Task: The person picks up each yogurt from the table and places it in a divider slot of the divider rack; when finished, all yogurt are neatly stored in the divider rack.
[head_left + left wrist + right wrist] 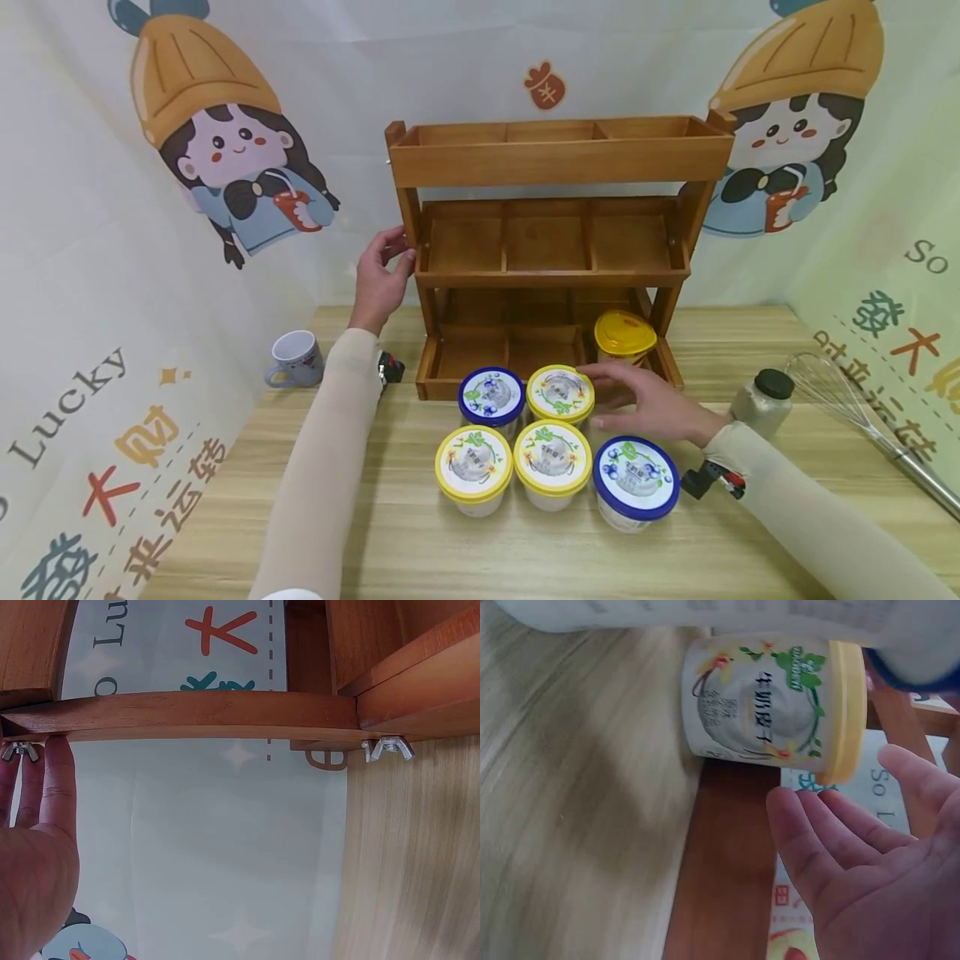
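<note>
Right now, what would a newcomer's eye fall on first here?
The brown three-tier wooden rack at the back of the table stands out most, with a yellow-lidded container at the right end of its bottom tier. Next come five tubs with blue or yellow lids, clustered in front of it. Then the left hand at the rack's left upright, and the right hand beside the rear yellow-lidded tub.

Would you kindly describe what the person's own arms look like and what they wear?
The left sleeve and right sleeve are long, plain and pale beige, reaching the wrists. The left wrist device and right wrist device are small and black, with red parts. The left grip and right grip are gloveless.
</note>
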Tool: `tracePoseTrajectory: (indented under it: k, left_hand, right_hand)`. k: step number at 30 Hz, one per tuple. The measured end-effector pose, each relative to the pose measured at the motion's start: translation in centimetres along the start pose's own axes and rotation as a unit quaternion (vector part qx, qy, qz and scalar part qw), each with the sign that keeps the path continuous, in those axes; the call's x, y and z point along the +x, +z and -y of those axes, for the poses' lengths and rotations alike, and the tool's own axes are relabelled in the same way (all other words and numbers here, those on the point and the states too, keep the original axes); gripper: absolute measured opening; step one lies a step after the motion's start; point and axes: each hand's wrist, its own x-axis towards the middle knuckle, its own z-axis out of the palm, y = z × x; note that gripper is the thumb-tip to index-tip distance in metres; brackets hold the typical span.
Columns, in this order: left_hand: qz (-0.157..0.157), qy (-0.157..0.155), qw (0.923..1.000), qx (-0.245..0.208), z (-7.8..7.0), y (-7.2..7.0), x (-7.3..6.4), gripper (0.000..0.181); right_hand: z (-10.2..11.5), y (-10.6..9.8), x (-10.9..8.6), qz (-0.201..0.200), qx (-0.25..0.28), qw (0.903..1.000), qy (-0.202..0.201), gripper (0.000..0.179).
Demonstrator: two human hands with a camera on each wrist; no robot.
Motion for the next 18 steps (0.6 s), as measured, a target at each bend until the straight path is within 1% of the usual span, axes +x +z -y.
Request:
tracePoseTrajectory:
  k: [4,8,11,13,18]
  left_hand:
    - [-0.001,0.003,1.0,-0.002,0.0,0.0,0.0,0.04]
    - [-0.003,0.004,1.0,-0.004,0.1,-0.2,-0.1,0.039]
    - [-0.007,-0.001,0.9999,-0.008,0.2,-0.3,-0.1,0.039]
    - [-0.006,-0.003,0.9999,-0.011,0.2,-0.3,-0.2,0.039]
    - [-0.002,0.005,0.9999,-0.015,0.2,-0.1,-0.1,0.039]
  right_hand:
    - [0.0,0.3,0.4,0.017,-0.005,0.9998,-0.002,0.069]
    - [-0.2,0.7,0.9,0.023,-0.013,0.9995,0.017,0.072]
    - [-0.3,0.9,1.4,0.028,-0.013,0.9993,0.023,0.071]
    - [-0.5,1.0,1.6,0.026,-0.004,0.9995,0.02,0.068]
    - [-0.8,1.2,1.8,0.008,0.035,0.9992,0.014,0.062]
